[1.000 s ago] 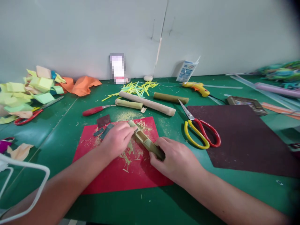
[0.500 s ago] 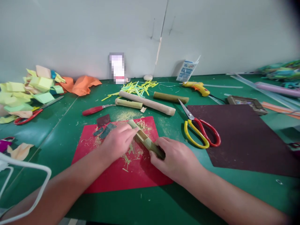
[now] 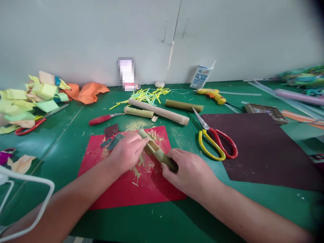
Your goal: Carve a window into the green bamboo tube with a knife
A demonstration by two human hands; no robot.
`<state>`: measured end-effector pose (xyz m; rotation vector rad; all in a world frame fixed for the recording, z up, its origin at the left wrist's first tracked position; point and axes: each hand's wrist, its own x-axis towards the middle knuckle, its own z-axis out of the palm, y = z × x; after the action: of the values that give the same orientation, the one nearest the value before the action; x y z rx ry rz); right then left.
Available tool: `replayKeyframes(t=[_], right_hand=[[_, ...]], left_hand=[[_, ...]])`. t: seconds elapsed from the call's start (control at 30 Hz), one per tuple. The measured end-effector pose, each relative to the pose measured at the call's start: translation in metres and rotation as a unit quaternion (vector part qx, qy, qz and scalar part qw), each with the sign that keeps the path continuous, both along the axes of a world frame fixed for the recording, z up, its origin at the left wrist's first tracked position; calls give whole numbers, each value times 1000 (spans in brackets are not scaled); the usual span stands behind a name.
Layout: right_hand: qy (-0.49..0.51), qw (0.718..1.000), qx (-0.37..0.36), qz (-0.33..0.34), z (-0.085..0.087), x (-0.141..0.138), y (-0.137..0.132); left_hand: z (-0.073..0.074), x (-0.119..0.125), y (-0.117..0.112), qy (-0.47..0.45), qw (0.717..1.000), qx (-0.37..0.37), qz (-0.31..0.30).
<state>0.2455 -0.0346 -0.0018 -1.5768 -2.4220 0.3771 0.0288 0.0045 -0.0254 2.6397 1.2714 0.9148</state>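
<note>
A length of bamboo (image 3: 157, 151) with a rectangular opening cut in its side lies slantwise over a red sheet (image 3: 113, 192). My right hand (image 3: 189, 170) wraps round its near end. At the far end, my left hand (image 3: 128, 150) presses closed fingers against the bamboo beside the cut; whether something small is also pinched there is hidden. Pale shavings (image 3: 138, 173) are scattered over the sheet. Just beyond my left hand lie dark green scraps (image 3: 115, 141) and a maroon scrap (image 3: 111, 130), apparently sandpaper.
Behind are a red-handled tool (image 3: 101, 119), a pale stick (image 3: 162, 112), more bamboo pieces (image 3: 184, 105) and cut yellow strips (image 3: 149, 96). Scissors (image 3: 215, 138) rest partly on a dark sheet (image 3: 265, 152). A glue gun (image 3: 212, 95) is farther back. Folded paper (image 3: 43, 92) piles up left.
Hardly anything differs. Both hands keep their places on the bamboo, and the view has shifted very slightly.
</note>
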Motion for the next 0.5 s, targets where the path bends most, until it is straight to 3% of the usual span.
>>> replayKeyframes(t=[0.1,0.23,0.37,0.5], right_hand=[[0,1000,0,-2,-1,0,0],[-3,1000,-6,2,-1,1,1],[-1,1000,-7,0,0,1,0],[1,1000,-10,0,0,1,0]], left_hand=[[1,2,-2,-9,999,10,30],[1,4,-2,1,1000,-16,-5],[0,0,2,-47,998,-2,30],[0,1,1,-36,999,-14,-6]])
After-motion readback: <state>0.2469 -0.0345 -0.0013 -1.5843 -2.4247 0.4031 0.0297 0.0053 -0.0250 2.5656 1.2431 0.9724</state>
